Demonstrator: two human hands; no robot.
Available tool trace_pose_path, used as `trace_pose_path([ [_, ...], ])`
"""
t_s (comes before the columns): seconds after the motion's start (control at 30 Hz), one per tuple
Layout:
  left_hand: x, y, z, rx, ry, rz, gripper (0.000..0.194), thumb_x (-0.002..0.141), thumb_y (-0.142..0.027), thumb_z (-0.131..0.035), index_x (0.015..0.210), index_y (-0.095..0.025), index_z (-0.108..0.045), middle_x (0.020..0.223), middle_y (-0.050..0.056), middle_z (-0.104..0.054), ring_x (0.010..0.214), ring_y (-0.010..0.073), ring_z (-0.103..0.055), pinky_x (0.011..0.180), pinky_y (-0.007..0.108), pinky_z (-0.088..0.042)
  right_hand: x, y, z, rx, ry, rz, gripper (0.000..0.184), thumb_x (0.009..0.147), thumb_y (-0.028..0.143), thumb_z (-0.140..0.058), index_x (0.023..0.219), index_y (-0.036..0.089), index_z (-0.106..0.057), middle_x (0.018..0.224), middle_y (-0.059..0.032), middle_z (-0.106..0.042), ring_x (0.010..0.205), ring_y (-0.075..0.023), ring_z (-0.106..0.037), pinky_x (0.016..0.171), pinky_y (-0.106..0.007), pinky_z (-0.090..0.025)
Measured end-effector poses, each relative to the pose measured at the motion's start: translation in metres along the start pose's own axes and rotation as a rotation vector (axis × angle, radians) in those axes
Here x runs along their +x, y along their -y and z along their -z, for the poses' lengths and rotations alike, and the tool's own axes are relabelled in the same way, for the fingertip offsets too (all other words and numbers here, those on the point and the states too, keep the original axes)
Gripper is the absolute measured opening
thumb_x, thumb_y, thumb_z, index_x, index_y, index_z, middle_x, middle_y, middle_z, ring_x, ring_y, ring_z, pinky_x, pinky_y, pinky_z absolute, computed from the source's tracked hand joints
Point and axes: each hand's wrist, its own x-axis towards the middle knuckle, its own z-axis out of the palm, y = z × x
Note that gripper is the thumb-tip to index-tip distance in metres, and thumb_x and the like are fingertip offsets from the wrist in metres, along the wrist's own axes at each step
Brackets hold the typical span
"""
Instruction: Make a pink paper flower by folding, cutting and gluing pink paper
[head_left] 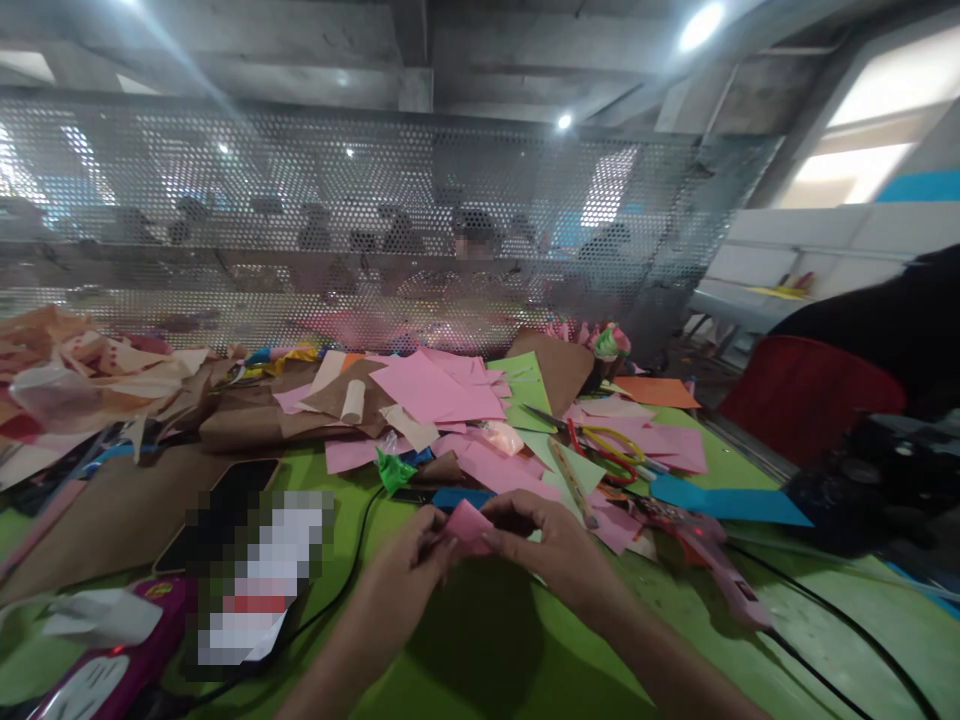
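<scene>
A small piece of pink paper (469,524) is held up between both hands, above the near middle of the green table (480,650). My left hand (416,560) is closed on its left side, the fingers partly blurred. On the right side, my right hand (536,540) pinches the same piece with thumb and fingers. The paper looks bent or folded; its lower part is hidden by the thumbs. Just beyond the hands lie pink sheets (442,388), a blue piece (461,497) and a crumpled green scrap (393,470).
Scissors (626,440) and a pencil-like stick (571,480) lie right of centre. A pink glue gun (724,570) with a cable rests at right. A phone (217,510) and a purple device (112,665) are at left. A perforated metal screen (337,220) stands behind.
</scene>
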Motion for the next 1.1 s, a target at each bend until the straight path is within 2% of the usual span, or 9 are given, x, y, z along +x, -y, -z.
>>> trace_pose_path([
  [0.13, 0.000, -0.004, 0.001, 0.006, 0.021, 0.057, 0.016, 0.086, -0.033, -0.057, 0.080, -0.018, -0.059, 0.061, -0.003, -0.055, 0.055, 0.0118, -0.046, 0.051, 0.023, -0.034, -0.001, 0.000, 0.000, 0.009, 0.001, -0.060, 0.020, 0.073, 0.036, -0.072, 0.070, 0.017, -0.067, 0.065, -0.0004, -0.064, 0.063, -0.0163, -0.053, 0.058, -0.026, -0.037],
  [0.23, 0.002, -0.009, 0.004, -0.126, -0.057, 0.115, 0.020, 0.082, -0.037, -0.062, 0.078, -0.018, -0.058, 0.061, -0.002, -0.060, 0.048, 0.0101, -0.048, 0.047, 0.021, -0.035, 0.000, -0.004, -0.001, 0.120, 0.034, -0.124, 0.019, 0.069, 0.033, -0.072, 0.073, 0.016, -0.065, 0.065, 0.0004, -0.062, 0.059, -0.0146, -0.050, 0.055, -0.025, -0.034],
  [0.33, 0.003, -0.011, 0.005, -0.215, -0.135, 0.108, 0.024, 0.080, -0.039, -0.066, 0.076, -0.017, -0.059, 0.060, -0.002, -0.062, 0.046, 0.0090, -0.050, 0.047, 0.021, -0.037, 0.002, -0.009, -0.001, 0.218, 0.084, -0.155, 0.022, 0.067, 0.034, -0.075, 0.074, 0.016, -0.064, 0.065, 0.0007, -0.061, 0.059, -0.0139, -0.050, 0.055, -0.025, -0.034],
  [0.43, 0.003, -0.013, 0.002, -0.324, -0.195, 0.096, 0.028, 0.079, -0.043, -0.068, 0.087, -0.017, -0.063, 0.063, -0.002, -0.063, 0.050, 0.0090, -0.051, 0.049, 0.020, -0.039, 0.003, -0.010, -0.003, 0.271, 0.045, -0.150, 0.027, 0.065, 0.038, -0.078, 0.069, 0.017, -0.060, 0.061, 0.0026, -0.057, 0.056, -0.0124, -0.048, 0.053, -0.024, -0.032],
  [0.53, 0.004, -0.013, -0.004, -0.388, -0.124, 0.095, 0.036, 0.075, -0.046, -0.073, 0.095, -0.017, -0.066, 0.072, 0.000, -0.066, 0.057, 0.0106, -0.053, 0.054, 0.021, -0.041, 0.003, -0.008, -0.006, 0.322, 0.003, -0.119, 0.032, 0.066, 0.041, -0.079, 0.066, 0.017, -0.058, 0.060, 0.0026, -0.057, 0.057, -0.0128, -0.049, 0.054, -0.025, -0.034],
  [0.63, 0.005, -0.010, -0.008, -0.377, -0.055, 0.100, 0.037, 0.074, -0.048, -0.073, 0.094, -0.016, -0.070, 0.074, 0.003, -0.069, 0.066, 0.0152, -0.058, 0.063, 0.025, -0.044, 0.001, -0.009, -0.010, 0.381, 0.021, -0.119, 0.032, 0.068, 0.043, -0.079, 0.071, 0.017, -0.060, 0.064, 0.0004, -0.061, 0.061, -0.0143, -0.052, 0.059, -0.026, -0.038],
  [0.77, 0.007, -0.004, -0.008, -0.321, -0.067, 0.086, 0.031, 0.077, -0.045, -0.069, 0.089, -0.017, -0.072, 0.076, 0.004, -0.070, 0.075, 0.0205, -0.061, 0.070, 0.029, -0.045, -0.001, -0.014, -0.014, 0.419, 0.088, -0.130, 0.035, 0.066, 0.043, -0.081, 0.081, 0.016, -0.064, 0.073, -0.0021, -0.065, 0.068, -0.0170, -0.057, 0.064, -0.028, -0.041],
  [0.87, 0.006, 0.000, -0.007, -0.183, -0.080, 0.047, 0.024, 0.082, -0.039, -0.063, 0.086, -0.017, -0.071, 0.078, 0.003, -0.070, 0.077, 0.0213, -0.061, 0.069, 0.029, -0.044, -0.002, -0.015, -0.014, 0.353, 0.155, -0.136, 0.035, 0.066, 0.042, -0.080, 0.082, 0.016, -0.065, 0.074, -0.0017, -0.065, 0.068, -0.0173, -0.056, 0.062, -0.027, -0.040],
  [1.1, 0.001, 0.003, -0.007, 0.184, -0.048, -0.069, 0.019, 0.089, -0.028, -0.052, 0.084, -0.019, -0.067, 0.085, 0.006, -0.071, 0.080, 0.0235, -0.062, 0.068, 0.029, -0.040, -0.001, -0.004, -0.012, 0.140, 0.030, -0.068, 0.033, 0.075, 0.049, -0.072, 0.074, 0.018, -0.061, 0.070, -0.0004, -0.061, 0.068, -0.0163, -0.053, 0.061, -0.026, -0.038],
])
